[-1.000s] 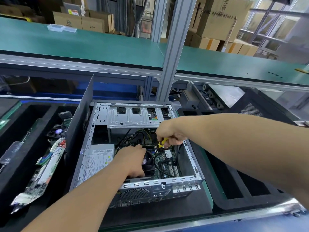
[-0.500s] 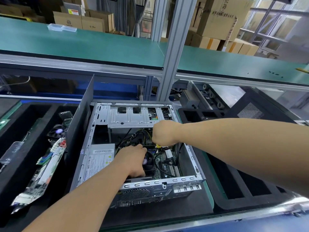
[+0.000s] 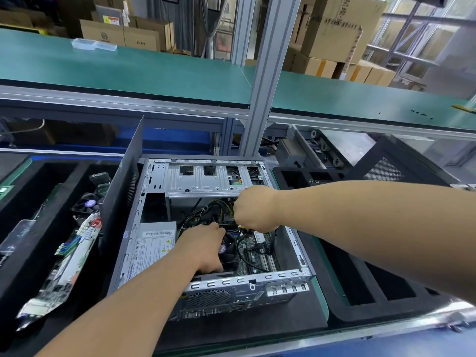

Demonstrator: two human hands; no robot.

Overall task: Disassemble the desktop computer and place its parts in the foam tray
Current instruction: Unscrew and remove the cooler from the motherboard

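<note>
The open desktop computer case point(image 3: 206, 181) lies on its side in the middle of the bench. My left hand point(image 3: 203, 246) reaches in and grips the black CPU cooler point(image 3: 230, 251), with its fingers curled over the cooler's edge. My right hand point(image 3: 253, 208) is a fist just above the motherboard point(image 3: 257, 258) and holds a yellow-handled screwdriver point(image 3: 242, 227); only a sliver of the handle shows under the fist. The silver power supply point(image 3: 152, 248) sits in the case to the left of my left hand. Black foam trays lie to the left point(image 3: 64, 176) and right point(image 3: 360, 300).
The dark side panel point(image 3: 123, 191) stands upright against the case's left wall. The left tray holds a circuit board point(image 3: 69, 264) and a fan point(image 3: 87, 203). A metal post point(image 3: 260, 99) rises behind the case under a green shelf. Black cables point(image 3: 203, 210) loop inside the case.
My right hand rolled over and shifted slightly left, so the yellow handle that showed before is almost hidden under the fist. My left hand stayed on the cooler.
</note>
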